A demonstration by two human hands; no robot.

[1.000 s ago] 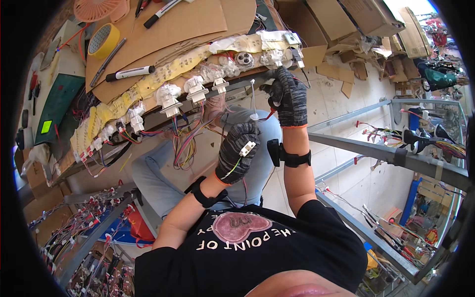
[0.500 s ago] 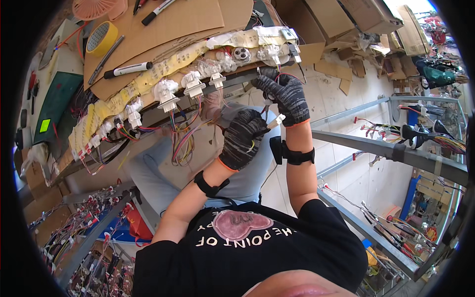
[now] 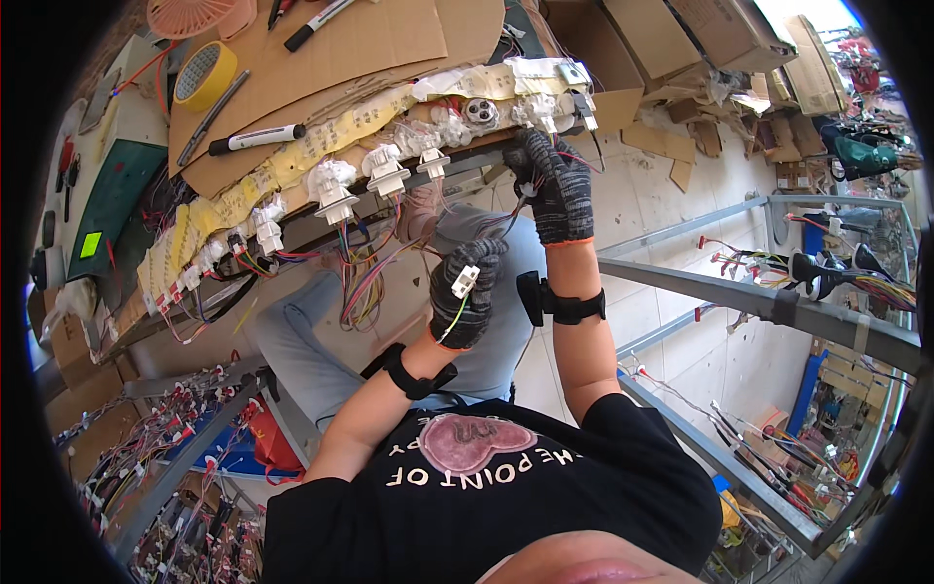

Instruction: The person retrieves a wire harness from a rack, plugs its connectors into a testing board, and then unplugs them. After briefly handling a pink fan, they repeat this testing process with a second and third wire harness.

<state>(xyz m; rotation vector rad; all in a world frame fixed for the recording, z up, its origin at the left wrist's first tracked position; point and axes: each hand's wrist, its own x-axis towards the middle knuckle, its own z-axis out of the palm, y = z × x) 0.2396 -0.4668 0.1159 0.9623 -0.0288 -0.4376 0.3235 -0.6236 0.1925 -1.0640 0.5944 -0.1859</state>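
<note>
Away from the yellow-taped strip (image 3: 365, 119), the left hand (image 3: 479, 304) has drawn back since half a second ago, its fingers curled in a grasp. Near the strip's right end, the right hand (image 3: 560, 200) bends its fingers; whether they grip anything, I cannot tell. Within the left grasp, farther from the strip, sits a white connector (image 3: 465, 282) trailing a thin yellow-green wire (image 3: 453, 323).
</note>
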